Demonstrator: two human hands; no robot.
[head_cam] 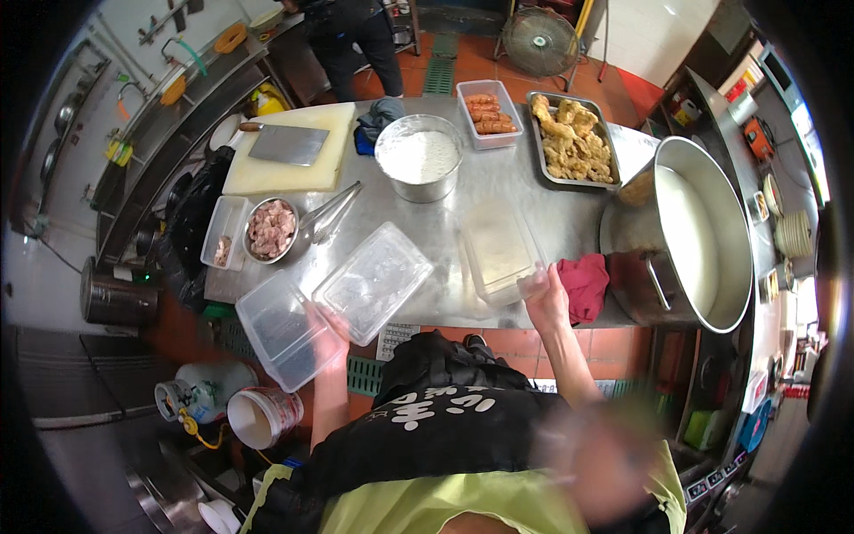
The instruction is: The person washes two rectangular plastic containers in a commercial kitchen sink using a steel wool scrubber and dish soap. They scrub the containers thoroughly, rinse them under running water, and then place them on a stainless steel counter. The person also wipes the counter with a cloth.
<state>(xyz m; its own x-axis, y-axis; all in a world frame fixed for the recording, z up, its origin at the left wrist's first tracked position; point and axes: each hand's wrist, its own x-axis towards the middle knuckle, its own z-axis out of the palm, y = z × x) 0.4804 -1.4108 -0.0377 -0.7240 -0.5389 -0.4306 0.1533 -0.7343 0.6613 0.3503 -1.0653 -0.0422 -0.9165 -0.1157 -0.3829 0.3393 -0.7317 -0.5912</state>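
My left hand (328, 334) grips a clear plastic container (283, 334) at the table's near left edge. Another clear plastic container (373, 284) touches it on the right. My right hand (547, 297) holds the near end of a third clear container (502, 250), tilted over the steel table (437, 267). A steel bowl of raw meat pieces (271, 230) and metal tongs (333, 210) lie beyond my left hand. A steel pot of white flour (419, 157) stands at the table's middle. A red cloth (582, 287) lies right beside my right hand.
A cleaver (290, 145) lies on a cutting board (233, 177). A small container (230, 207) holds bits of meat. Sausages (490, 117) and a tray of fried pieces (577, 143) stand at the back. A large pot of whitish liquid (690, 240) is right. A person (353, 47) stands beyond.
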